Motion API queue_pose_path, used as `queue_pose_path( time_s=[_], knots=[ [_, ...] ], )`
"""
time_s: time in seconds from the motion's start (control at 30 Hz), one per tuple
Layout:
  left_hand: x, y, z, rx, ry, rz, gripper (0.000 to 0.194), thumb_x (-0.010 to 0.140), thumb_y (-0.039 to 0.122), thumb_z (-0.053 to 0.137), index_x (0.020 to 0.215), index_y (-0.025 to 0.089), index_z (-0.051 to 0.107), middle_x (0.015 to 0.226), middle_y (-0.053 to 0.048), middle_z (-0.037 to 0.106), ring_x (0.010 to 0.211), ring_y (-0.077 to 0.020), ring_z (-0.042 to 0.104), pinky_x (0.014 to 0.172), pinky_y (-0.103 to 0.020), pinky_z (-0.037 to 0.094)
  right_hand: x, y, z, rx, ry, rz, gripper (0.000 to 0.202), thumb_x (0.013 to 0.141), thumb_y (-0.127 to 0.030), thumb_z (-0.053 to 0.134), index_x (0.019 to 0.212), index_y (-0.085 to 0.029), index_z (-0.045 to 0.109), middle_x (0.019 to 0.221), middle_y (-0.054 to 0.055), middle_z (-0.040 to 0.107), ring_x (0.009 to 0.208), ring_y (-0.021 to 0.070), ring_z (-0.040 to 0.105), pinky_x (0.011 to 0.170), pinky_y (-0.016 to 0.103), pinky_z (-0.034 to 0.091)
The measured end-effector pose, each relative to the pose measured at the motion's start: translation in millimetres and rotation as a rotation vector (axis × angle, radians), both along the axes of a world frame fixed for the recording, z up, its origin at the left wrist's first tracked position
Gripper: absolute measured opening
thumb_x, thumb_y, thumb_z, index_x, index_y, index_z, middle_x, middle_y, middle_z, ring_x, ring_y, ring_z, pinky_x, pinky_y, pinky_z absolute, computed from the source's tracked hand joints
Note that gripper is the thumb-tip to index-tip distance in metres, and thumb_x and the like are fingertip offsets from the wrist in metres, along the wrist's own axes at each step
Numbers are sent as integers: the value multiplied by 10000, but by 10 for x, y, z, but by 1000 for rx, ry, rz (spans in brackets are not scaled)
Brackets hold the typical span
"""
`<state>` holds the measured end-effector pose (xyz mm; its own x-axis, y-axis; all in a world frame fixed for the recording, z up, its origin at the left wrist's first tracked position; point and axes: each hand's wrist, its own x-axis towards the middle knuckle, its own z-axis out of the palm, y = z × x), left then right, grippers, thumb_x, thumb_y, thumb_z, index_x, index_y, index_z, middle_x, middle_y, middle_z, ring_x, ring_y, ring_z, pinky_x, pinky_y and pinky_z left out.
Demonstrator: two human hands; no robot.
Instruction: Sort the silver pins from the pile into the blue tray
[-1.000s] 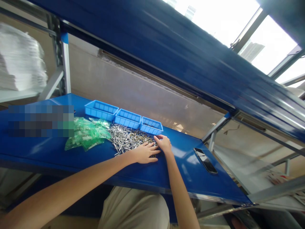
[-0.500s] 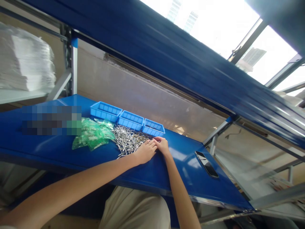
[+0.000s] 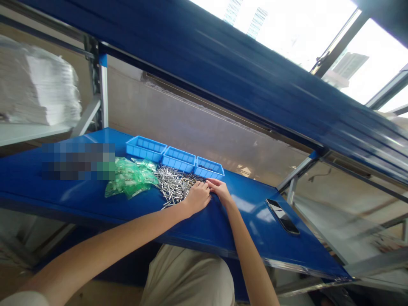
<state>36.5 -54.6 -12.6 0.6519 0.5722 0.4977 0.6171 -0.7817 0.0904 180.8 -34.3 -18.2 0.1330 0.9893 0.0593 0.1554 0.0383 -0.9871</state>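
A heap of slim silvery metal pins lies on the blue table, with darker, brassy ones toward its right side. My left hand rests at the right edge of the heap, fingers curled and closed. Just beside it, my right hand has thumb and fingers pinched together, its tips almost touching the left hand. Whatever the fingertips hold is too small and covered to make out. Behind the heap stand three blue bins in a row: a left bin, a middle bin and a right bin with small dark pieces inside.
Green plastic bags are piled left of the pins, beside a blurred-out patch. A phone lies on the table at right. A blue shelf beam crosses above. Wrapped white stacks sit on a side shelf.
The view has shifted slightly, so the table appears a little farther right. My two hands stay together at the heap's right edge, with small finger movements.
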Motion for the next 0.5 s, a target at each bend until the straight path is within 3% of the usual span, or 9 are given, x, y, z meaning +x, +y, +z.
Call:
queue_pose_path(
  time_s=[0.23, 0.4, 0.5],
  knots=[
    [-50, -1, 104, -7, 2, 77, 297, 805, 298, 441, 904, 82, 619, 903, -135, 606, 886, -245, 520, 837, -376, 338, 15, -7, -6, -21, 157, 26, 429, 536, -296, 760, 929, -161, 656, 835, 50, 689, 754, 169, 636, 731, 279, 506],
    [-88, 33, 176, 36, -179, 43, 212, 798, 243, 459, 871, 134, 626, 970, -97, 582, 963, -223, 492, 877, -354, 337, -4, -15, 8, -18, 164, 37, 501, 540, -285, 764, 1004, -171, 615, 862, 59, 686, 768, 184, 638, 670, 273, 516],
    [-83, 47, 182, -24, -302, 34, 183, 788, 242, 483, 854, 161, 633, 957, -74, 585, 934, -205, 511, 856, -343, 361, -11, -8, 11, -35, 170, 3, 525, 545, -293, 761, 1031, -180, 597, 882, 66, 680, 765, 189, 640, 620, 266, 521]
  ],
)
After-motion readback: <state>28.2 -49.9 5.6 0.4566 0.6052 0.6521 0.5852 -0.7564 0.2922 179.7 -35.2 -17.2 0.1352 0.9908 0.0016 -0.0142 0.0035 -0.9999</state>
